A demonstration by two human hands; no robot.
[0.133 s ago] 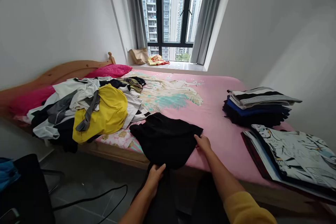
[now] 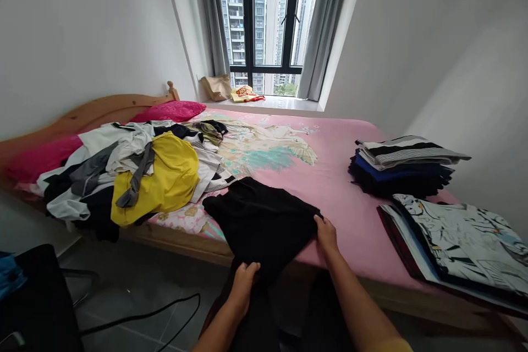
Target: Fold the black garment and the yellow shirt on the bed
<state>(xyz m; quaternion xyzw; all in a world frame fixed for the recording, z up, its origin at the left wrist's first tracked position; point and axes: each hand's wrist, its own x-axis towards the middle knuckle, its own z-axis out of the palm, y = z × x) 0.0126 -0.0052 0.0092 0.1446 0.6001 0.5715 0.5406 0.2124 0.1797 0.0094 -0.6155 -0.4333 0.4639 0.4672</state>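
A black garment, of a kind I cannot make out, lies spread over the front edge of the bed, its near end hanging past the edge. My left hand pinches its near lower edge between thumb and fingers. At its right corner, my right hand grips the cloth just above the pink sheet. Left of the garment is a loose heap of clothes, with a yellow shirt on top.
To the right stand a folded stack with a striped top piece and another topped by a patterned white shirt. Pink pillows lie by the wooden headboard. A black cable crosses the floor beside a dark chair.
My right hand has moved slightly right and down, drawing the garment's right corner outward. My left hand keeps its hold on the near edge. The view has shifted a little.
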